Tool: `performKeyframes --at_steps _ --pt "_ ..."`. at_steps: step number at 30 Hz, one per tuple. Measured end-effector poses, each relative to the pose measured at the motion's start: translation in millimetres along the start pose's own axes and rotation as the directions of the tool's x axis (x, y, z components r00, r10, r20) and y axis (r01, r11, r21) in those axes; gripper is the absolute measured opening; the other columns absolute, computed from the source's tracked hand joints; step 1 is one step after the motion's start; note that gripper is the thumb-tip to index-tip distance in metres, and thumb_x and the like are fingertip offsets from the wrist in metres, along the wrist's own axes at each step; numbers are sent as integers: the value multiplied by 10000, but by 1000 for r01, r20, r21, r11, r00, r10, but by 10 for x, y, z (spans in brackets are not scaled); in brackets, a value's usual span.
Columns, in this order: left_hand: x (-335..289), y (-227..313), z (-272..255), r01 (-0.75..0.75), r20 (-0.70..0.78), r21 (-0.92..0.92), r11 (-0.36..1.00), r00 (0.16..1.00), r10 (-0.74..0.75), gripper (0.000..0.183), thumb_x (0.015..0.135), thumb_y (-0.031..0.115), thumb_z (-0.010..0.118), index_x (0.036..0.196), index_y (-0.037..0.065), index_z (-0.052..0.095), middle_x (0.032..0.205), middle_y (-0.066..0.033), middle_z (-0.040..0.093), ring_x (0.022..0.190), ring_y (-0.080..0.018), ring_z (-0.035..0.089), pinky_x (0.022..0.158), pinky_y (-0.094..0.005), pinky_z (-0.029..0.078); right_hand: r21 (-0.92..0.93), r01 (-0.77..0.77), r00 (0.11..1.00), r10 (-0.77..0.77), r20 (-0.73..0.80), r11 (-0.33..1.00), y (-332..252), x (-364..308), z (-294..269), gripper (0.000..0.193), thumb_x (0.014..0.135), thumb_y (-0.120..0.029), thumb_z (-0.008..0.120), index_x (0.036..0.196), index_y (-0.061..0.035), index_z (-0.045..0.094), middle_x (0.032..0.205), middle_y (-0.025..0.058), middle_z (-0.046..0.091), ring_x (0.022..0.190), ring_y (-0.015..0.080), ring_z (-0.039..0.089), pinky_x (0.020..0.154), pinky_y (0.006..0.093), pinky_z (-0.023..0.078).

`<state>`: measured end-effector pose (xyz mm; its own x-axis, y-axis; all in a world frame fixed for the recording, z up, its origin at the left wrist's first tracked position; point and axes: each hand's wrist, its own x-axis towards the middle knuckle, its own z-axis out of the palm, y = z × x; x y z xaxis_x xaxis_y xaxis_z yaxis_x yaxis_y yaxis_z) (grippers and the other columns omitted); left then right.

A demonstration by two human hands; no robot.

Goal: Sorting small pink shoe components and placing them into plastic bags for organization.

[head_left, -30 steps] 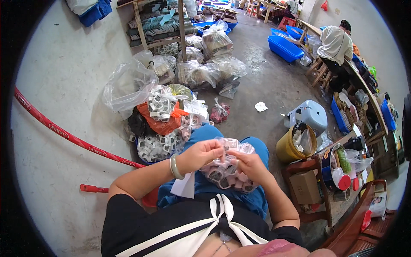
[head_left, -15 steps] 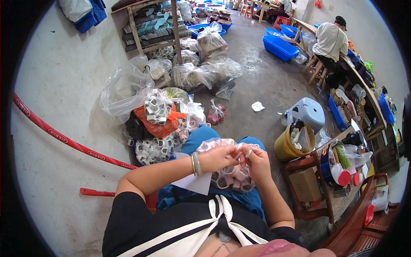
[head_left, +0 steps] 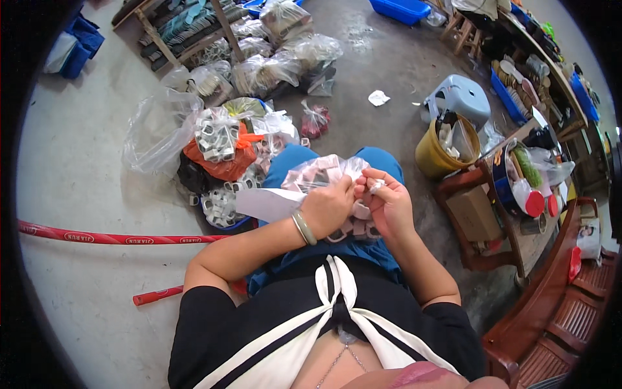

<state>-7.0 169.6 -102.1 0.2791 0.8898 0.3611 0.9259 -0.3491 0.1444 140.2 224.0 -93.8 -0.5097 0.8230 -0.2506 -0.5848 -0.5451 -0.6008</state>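
Observation:
On my lap rests a clear plastic bag [head_left: 310, 174] filled with pale pink ring-shaped pieces [head_left: 357, 227]. My left hand [head_left: 329, 206] is closed, its fingertips pinching the gathered plastic at the bag's top. Right against it, my right hand [head_left: 392, 202] pinches the same gathered plastic, thumb and fingers pressed together. A small white bit shows at the right fingers; I cannot tell if it is bag or a wrap. A white paper sheet [head_left: 267, 203] sticks out beside my left wrist, above the lap.
Bags of white pieces [head_left: 218, 135] and an orange bag [head_left: 223, 161] are piled ahead to the left. A yellow bucket [head_left: 447, 150], a grey-blue stool [head_left: 463, 97] and a wooden side table [head_left: 487, 249] stand right. A red tube [head_left: 123, 238] runs along the left.
The view has tilted downward. My hands stay together at the bag's top, with the left hand turned more over it. The paper sheet now points out to the left.

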Motion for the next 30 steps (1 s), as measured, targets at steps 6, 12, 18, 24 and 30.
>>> performKeyframes --at_steps 6,12,18,24,30 --pt "16 -75 -170 67 101 -108 992 993 -56 100 804 153 541 785 62 578 860 -77 554 615 -238 595 495 -347 478 -158 86 992 -71 102 984 -32 -58 101 275 825 19 510 1092 72 552 970 167 627 845 209 630 805 312 505" --pt "103 -251 -268 301 239 -563 770 951 -197 218 875 214 539 885 26 650 782 -107 620 647 -206 589 633 -326 467 -535 221 975 -204 92 815 -110 -49 -189 182 826 -14 564 983 57 623 857 120 650 785 169 627 740 277 501" --pt "81 -383 -319 698 625 -664 269 715 -313 197 852 197 616 843 11 681 847 -39 670 763 -58 570 673 -223 454 -476 870 463 -116 878 -130 -176 -269 -274 208 709 12 605 902 -57 635 760 82 617 680 229 617 578 297 504" --pt "64 -379 -357 586 537 -756 292 810 -235 117 815 66 598 898 -6 638 824 -33 629 717 -75 553 647 -237 452 -417 907 421 131 897 -63 -312 -270 -113 228 717 -71 652 943 -54 625 708 62 558 626 222 560 559 315 474" --pt "49 -354 -416 480 468 -628 613 862 -195 43 795 50 569 795 59 611 839 -23 622 738 -93 580 651 -241 450 -681 662 749 -256 611 314 -192 300 26 223 804 -26 585 1024 -3 617 829 96 634 751 185 613 690 289 482"
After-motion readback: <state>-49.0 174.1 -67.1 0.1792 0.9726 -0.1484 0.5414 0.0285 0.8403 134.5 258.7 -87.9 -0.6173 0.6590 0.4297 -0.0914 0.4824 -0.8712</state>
